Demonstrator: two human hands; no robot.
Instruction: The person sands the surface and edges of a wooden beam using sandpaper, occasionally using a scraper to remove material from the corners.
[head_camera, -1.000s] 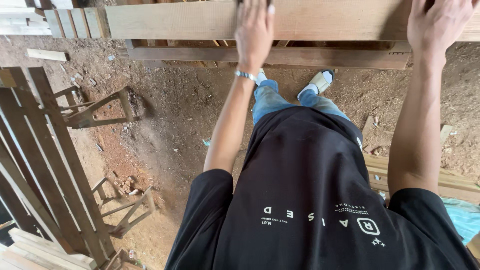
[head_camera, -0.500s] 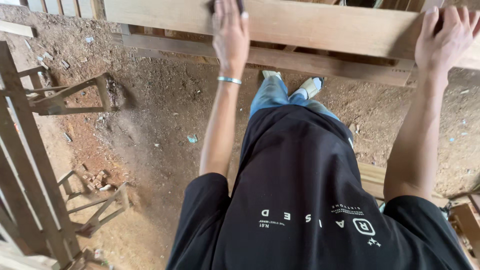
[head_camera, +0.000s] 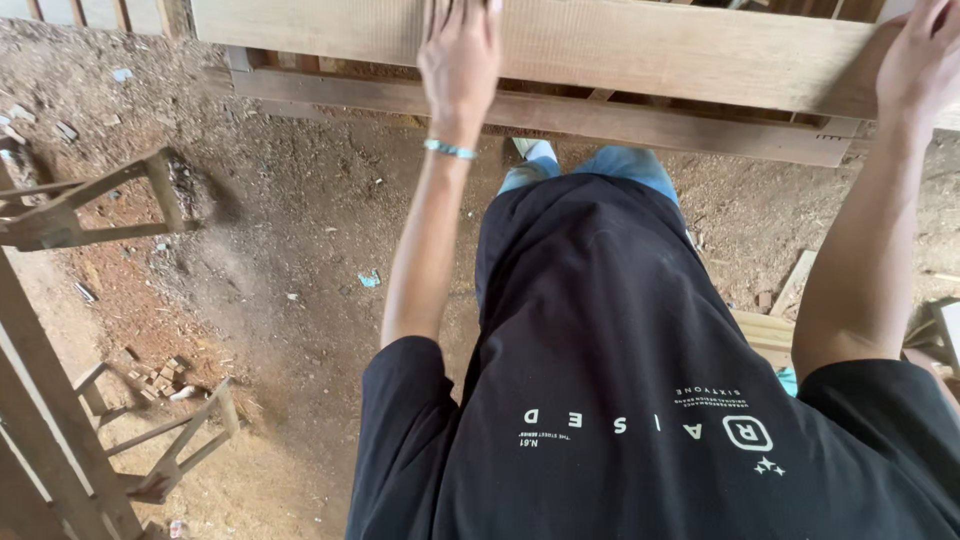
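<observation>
Head view: I look straight down my own black T-shirt (head_camera: 620, 380) at a dirt floor (head_camera: 300, 230) strewn with sawdust and wood scraps. A broad pale plank (head_camera: 640, 45) runs across the top of the frame, lying on a darker wooden rail (head_camera: 560, 112) just beneath it. My left hand (head_camera: 462, 55) lies flat on the plank's top face, fingers stretched away from me and partly cut off by the upper edge; it presses the wood with an open palm, grasping nothing. A turquoise bracelet (head_camera: 449, 150) circles that wrist. My right hand (head_camera: 922, 65) rests on the plank near its right end, at the frame's corner, palm down with fingers spread along the board; it too lies loose on the surface rather than wrapped around it, though I cannot tell how the fingertips sit, since the frame crops them. Both arms reach forward, well apart, with the plank spanning between them. Below the rail, blue jeans (head_camera: 600, 170) and a pale shoe (head_camera: 528, 148) show past the shirt hem. At the left edge stand wooden frames (head_camera: 90, 205), one tilted on the ground, another (head_camera: 165, 450) lower down near a small heap of offcuts (head_camera: 155, 375). A stack of boards (head_camera: 765, 330) lies by my right elbow.
</observation>
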